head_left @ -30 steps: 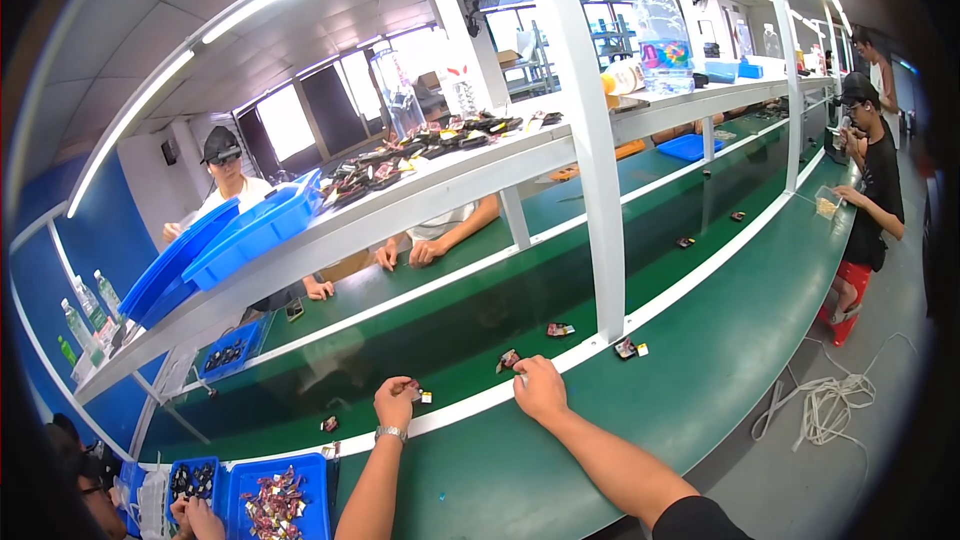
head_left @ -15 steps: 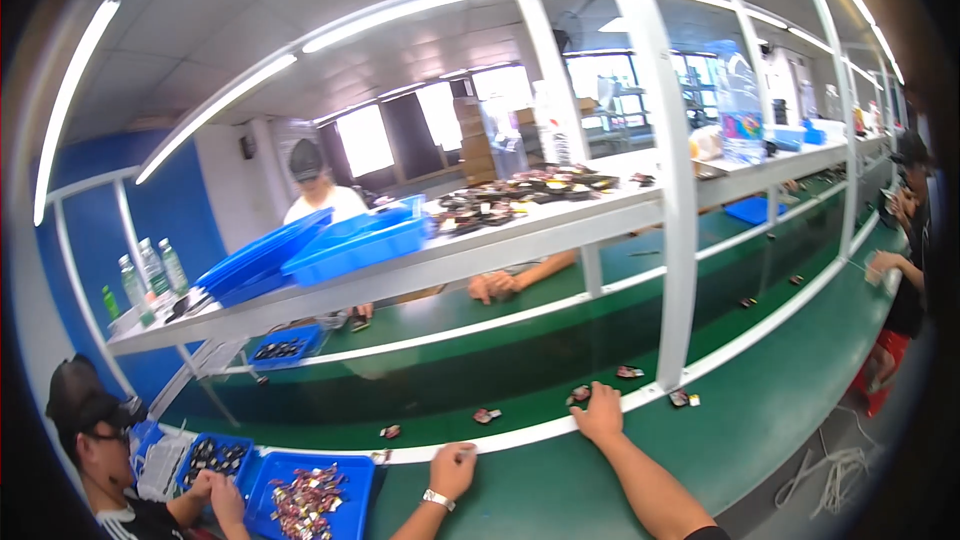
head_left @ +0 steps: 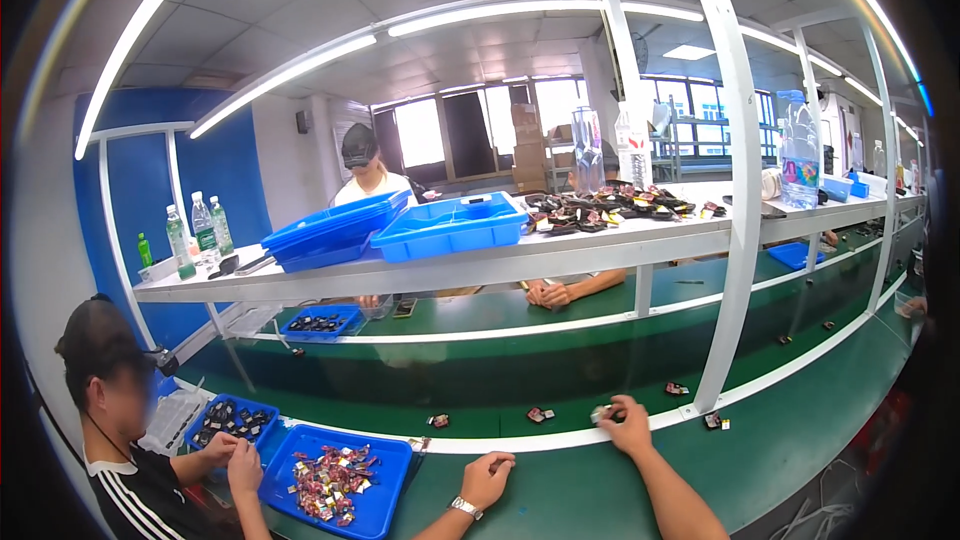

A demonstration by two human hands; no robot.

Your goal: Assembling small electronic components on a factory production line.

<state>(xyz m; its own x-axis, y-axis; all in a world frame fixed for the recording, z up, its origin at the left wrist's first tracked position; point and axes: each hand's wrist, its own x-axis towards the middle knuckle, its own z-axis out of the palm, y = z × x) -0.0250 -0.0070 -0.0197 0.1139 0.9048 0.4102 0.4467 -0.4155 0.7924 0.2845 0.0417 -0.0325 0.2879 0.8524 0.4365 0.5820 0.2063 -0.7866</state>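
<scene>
Along the green bench (head_left: 570, 500), the right hand (head_left: 628, 427) has just clamped its fingers on a packet (head_left: 602, 414), seemingly securing it; whether the curled left hand (head_left: 487, 480) grips anything, I cannot tell.

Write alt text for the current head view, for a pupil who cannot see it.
A person's right hand has its fingertips at a small part by a white rail; the left hand, with a watch at its wrist, curls over a green table. To the left, a co-worker is beside a blue tray holding piled parts.
</scene>
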